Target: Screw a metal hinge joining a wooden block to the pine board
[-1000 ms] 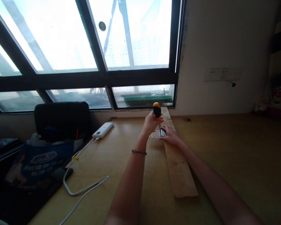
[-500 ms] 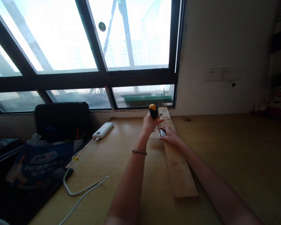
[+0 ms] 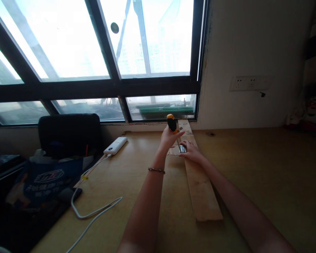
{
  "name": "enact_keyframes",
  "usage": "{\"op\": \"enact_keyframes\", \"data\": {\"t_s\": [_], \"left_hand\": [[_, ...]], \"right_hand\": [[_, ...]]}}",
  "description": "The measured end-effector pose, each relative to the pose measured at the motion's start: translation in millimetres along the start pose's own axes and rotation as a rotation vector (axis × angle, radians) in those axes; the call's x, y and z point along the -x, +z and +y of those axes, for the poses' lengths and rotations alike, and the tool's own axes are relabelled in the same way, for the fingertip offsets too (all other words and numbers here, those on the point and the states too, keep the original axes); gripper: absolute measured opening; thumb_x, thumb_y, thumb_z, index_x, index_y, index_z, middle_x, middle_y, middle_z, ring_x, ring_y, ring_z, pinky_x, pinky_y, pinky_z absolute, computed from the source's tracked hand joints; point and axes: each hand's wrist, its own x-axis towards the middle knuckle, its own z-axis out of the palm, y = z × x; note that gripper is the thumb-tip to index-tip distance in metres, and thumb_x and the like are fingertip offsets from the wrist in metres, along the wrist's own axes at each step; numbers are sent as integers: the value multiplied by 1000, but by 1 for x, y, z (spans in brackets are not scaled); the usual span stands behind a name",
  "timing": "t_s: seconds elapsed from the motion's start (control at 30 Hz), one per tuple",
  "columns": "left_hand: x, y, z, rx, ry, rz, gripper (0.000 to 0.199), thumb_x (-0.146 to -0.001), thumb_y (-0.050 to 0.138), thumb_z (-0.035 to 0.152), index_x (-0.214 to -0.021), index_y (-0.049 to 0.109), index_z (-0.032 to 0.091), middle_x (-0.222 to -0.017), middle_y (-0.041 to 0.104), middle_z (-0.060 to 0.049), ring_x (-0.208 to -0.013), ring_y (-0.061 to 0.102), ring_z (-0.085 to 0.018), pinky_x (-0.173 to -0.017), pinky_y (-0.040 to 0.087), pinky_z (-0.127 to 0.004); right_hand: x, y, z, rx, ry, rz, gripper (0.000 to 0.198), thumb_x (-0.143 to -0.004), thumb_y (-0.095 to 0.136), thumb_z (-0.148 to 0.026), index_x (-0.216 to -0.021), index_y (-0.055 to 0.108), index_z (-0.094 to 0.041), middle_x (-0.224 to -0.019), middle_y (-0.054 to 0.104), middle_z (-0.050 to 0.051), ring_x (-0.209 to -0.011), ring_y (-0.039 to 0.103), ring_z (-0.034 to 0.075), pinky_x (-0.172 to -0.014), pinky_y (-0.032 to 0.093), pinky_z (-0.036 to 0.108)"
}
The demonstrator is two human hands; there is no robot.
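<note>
My left hand (image 3: 169,138) grips a screwdriver (image 3: 171,123) by its yellow and black handle, the thumb stretched to the right. The tool's shaft slants down to a small dark, shiny metal piece (image 3: 182,148); whether the tip sits in a screw is too small to tell. My right hand (image 3: 192,152) holds that piece between thumb and fingers against the wood. Under both hands lies a long light wooden board (image 3: 204,195). Another wooden piece (image 3: 173,151) shows at its left, partly hidden by my hands.
On the wooden table (image 3: 137,154), a white power bank (image 3: 116,146) has a white cable (image 3: 94,214) plugged in. A black chair (image 3: 68,135) and a blue bag (image 3: 50,179) stand beyond the left edge. The window (image 3: 158,84) and wall sockets (image 3: 244,83) are behind.
The screwdriver's handle has tipped slightly left and up in my left hand. My right hand and the metal piece look unmoved.
</note>
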Motion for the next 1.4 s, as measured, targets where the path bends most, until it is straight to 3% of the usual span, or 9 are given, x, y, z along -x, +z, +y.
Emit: {"op": "enact_keyframes", "data": {"t_s": [0.1, 0.23, 0.4, 0.53, 0.67, 0.77, 1.03, 1.23, 1.4], "left_hand": [[0, -5, -2, -82, -39, 15, 36, -50, 72, 39, -70, 55, 14, -61, 53, 2, -61, 53, -13, -57, 41, -24], [1, -11, 7, 23, -52, -22, 34, -46, 74, 30, -68, 54, 15, -63, 57, 1, -63, 56, -14, -58, 43, -25], [8, -19, 30, 289, -144, -244, 37, -47, 65, 10, -83, 56, 12, -71, 65, -5, -71, 61, -18, -65, 47, -30], [17, -23, 49, 325, -132, -435, 38, -49, 58, 4, -87, 59, 11, -76, 67, -7, -80, 62, -21, -68, 47, -31], [23, -28, 63, 336, -78, -509, 36, -50, 58, 4, -86, 61, 12, -82, 67, -8, -86, 62, -24, -73, 47, -34], [24, -34, 69, 333, -46, -457, 35, -51, 61, 6, -85, 61, 12, -83, 67, -8, -87, 62, -24, -75, 48, -35], [18, -43, 69, 404, -116, -137, 32, -47, 68, 11, -78, 60, 11, -81, 67, -9, -82, 63, -23, -71, 50, -34], [15, -43, 66, 407, -146, -89, 36, -44, 70, 13, -79, 60, 11, -79, 67, -9, -81, 63, -23, -71, 49, -35], [15, -42, 64, 435, -116, -79, 37, -47, 70, 16, -81, 59, 11, -80, 67, -9, -82, 63, -23, -72, 49, -34]], "right_hand": [[0, 0, 0, -3, -3, -3, 59, -60, 71, -43, -111, 51, -22, -112, 54, 7, -107, 46, 24, -89, 35, 36], [0, 0, 1, 2, 7, -2, 61, -59, 72, -43, -112, 50, -21, -113, 54, 8, -108, 46, 24, -89, 36, 36], [0, 1, 1, 14, -2, -1, 61, -60, 70, -44, -112, 50, -21, -115, 53, 8, -108, 45, 24, -90, 35, 37], [-1, 1, 1, 8, 10, 3, 63, -60, 70, -45, -114, 49, -20, -113, 54, 8, -109, 45, 25, -90, 36, 37], [-2, 0, 1, -6, 38, -9, 62, -59, 71, -44, -112, 51, -20, -112, 54, 8, -109, 46, 25, -89, 36, 37], [-2, 0, 1, -9, 42, -10, 62, -58, 72, -44, -111, 52, -20, -112, 54, 8, -108, 46, 25, -89, 36, 37], [3, 1, -2, 8, 14, 32, 64, -55, 73, -39, -112, 49, -22, -112, 54, 5, -105, 47, 23, -91, 35, 36], [2, 1, 0, -26, 6, -3, 66, -54, 74, -36, -112, 48, -22, -115, 53, 7, -110, 46, 24, -94, 34, 39], [-1, -10, 16, -314, -37, -23, 84, -55, 75, -34, -126, 33, -19, -123, 51, 10, -118, 43, 22, -101, 30, 38]]}}
